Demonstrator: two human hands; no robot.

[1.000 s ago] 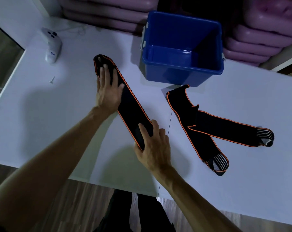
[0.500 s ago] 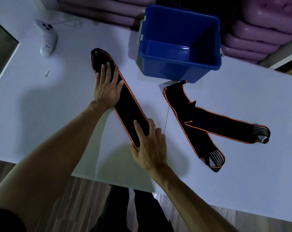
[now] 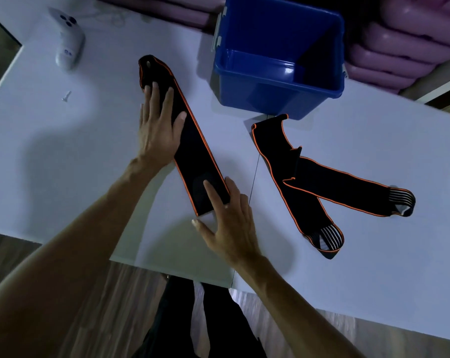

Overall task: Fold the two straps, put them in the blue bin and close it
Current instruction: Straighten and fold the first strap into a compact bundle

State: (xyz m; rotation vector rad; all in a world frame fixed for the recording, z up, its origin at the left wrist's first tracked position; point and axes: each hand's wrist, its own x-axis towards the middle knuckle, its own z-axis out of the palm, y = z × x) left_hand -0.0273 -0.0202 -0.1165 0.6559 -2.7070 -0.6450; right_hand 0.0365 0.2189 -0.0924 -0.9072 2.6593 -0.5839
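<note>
A black strap with orange edging (image 3: 192,143) lies flat and folded once, running diagonally across the white table (image 3: 63,156). My left hand (image 3: 159,125) rests flat on its far half, fingers spread. My right hand (image 3: 229,223) presses the near end with fingers on the cloth and thumb off it. A second black and orange strap (image 3: 306,177) lies loosely crossed over itself to the right, with striped ends. The blue bin (image 3: 280,91) stands open and empty-looking at the table's back; no lid is in view.
A white controller (image 3: 69,42) and a small screw (image 3: 66,96) lie at the back left. Stacked pink plastic pieces (image 3: 404,47) sit behind the bin. The table's near edge (image 3: 172,270) is close to my legs; wooden floor below.
Both hands have stayed flat on the folded strap, sliding only slightly along it. The view has shifted a little; the strap, bin and second strap have not moved.
</note>
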